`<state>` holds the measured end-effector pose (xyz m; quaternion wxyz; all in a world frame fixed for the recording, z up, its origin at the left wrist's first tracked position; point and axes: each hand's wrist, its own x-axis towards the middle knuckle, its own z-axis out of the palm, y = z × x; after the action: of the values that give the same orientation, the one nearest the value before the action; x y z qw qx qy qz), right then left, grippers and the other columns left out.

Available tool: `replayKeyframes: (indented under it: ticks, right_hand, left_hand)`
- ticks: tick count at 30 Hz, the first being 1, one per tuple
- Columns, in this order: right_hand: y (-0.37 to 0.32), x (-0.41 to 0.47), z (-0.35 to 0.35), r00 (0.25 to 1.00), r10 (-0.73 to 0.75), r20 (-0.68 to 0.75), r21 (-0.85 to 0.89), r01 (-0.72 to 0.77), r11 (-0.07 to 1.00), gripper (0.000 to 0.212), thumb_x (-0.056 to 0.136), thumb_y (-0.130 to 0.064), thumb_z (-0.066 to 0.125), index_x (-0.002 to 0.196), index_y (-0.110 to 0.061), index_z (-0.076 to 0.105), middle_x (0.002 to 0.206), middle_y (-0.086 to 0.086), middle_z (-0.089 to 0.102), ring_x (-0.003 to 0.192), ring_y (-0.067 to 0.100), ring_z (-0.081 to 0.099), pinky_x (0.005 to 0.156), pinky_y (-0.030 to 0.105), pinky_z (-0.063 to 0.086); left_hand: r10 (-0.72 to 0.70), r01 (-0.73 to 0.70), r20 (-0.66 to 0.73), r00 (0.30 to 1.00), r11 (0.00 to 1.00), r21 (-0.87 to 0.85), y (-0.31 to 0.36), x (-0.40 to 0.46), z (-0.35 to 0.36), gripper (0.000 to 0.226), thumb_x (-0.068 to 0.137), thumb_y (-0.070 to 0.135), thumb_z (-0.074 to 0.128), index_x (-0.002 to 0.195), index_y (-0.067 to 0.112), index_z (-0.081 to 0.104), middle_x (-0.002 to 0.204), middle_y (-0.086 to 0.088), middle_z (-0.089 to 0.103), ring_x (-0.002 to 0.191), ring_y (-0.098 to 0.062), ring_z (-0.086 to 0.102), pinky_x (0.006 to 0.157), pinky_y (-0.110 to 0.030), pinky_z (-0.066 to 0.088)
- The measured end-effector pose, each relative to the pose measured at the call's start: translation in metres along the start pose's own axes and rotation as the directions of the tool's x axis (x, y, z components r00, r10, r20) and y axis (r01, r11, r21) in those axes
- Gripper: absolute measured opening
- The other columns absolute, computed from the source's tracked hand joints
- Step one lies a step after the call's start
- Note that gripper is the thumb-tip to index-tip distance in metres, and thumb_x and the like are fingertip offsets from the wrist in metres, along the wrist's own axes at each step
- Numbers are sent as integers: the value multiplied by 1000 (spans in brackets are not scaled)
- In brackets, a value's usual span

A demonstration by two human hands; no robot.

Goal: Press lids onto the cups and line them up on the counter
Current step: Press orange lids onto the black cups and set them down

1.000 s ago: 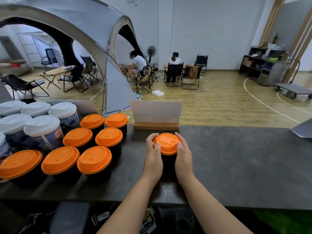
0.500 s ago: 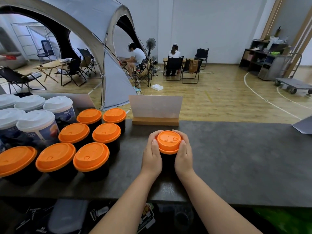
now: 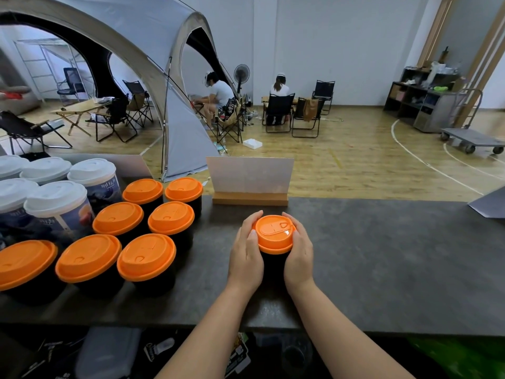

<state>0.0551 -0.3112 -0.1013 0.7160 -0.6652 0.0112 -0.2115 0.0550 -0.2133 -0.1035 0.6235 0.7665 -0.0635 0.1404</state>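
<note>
Head view: a black cup (image 3: 273, 265) stands on the dark bench (image 3: 382, 255) just below the middle of the frame, capped with an orange lid (image 3: 274, 233). The left hand (image 3: 247, 254) wraps the cup's left side, fingers curled round the lid's rim, thumb up against the lid edge. The right hand (image 3: 299, 254) mirrors it on the right side, fingers curved round the far rim. Both hands grip the cup and lid together (whether the lid is fully seated cannot be told). The cup's base is hidden between the wrists.

At lower left stands a group of seven black cups with orange lids (image 3: 146, 255), set close in rows: three along the front, two behind them, two more at the back. Left of and behind those, at the left edge of the frame, are taller printed cups with white lids (image 3: 56, 196), also packed close. The held cup stands well apart from both groups, to their right.

Just beyond the hands, a white card (image 3: 250, 173) sits upright in a wooden holder (image 3: 250, 199) at the bench's far edge. A grey sheet corner (image 3: 489, 203) lies at the right edge.

Beyond the bench, in the upper half, are a wooden floor, a grey tent (image 3: 123, 36), folding chairs, two seated people, a fan, shelves and a flat trolley (image 3: 472, 138).
</note>
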Motion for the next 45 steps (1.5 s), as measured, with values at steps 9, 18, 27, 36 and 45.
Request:
replayKeyframes:
  ticks: [9, 18, 27, 36, 45]
  right_hand:
    - [5, 2, 1, 998, -66, 7, -67, 66, 996, 35, 95, -36, 29, 118, -28, 53, 115, -7, 61, 106, 12, 61, 84, 25, 53]
    - [7, 3, 0, 997, -65, 31, -83, 67, 994, 30, 95, -36, 32, 116, -32, 52, 116, -6, 61, 106, 16, 61, 88, 38, 56]
    - [3, 0, 0, 997, -37, 63, -54, 40, 998, 34, 94, -40, 30, 121, -31, 50, 118, -7, 59, 107, 11, 60, 87, 27, 54]
    - [-2, 0, -4, 997, 19, -77, 35, -16, 999, 20, 101, -36, 38, 107, -34, 57, 109, -10, 63, 104, 17, 63, 82, 28, 54]
    - [2, -4, 1, 997, -47, 69, -34, 49, 998, 29, 95, -36, 28, 116, -41, 47, 113, -21, 55, 105, -6, 55, 81, 11, 48]
  left_hand:
    - [-6, 6, 14, 1000, 1000, -24, 2, 0, 1, 46, 91, 55, 24, 129, 40, 44, 126, 14, 55, 113, -4, 56, 91, -20, 49]
    - [-11, 11, 10, 1000, 1000, -28, -1, 1, 2, 36, 93, 53, 25, 123, 48, 44, 122, 25, 53, 112, -1, 56, 90, -21, 51]
    - [6, -6, -8, 1000, 999, -32, -3, 1, 2, 34, 97, 41, 26, 124, 43, 47, 122, 23, 55, 111, 1, 56, 94, -30, 52]
    - [14, -14, -2, 1000, 1000, 23, 4, -2, -2, 33, 93, 44, 29, 122, 43, 44, 115, 20, 59, 105, 4, 57, 89, -26, 50]
    - [14, -12, -55, 998, 999, 41, 5, -3, 2, 43, 91, 62, 21, 123, 49, 46, 122, 25, 56, 113, 0, 56, 90, -17, 48]
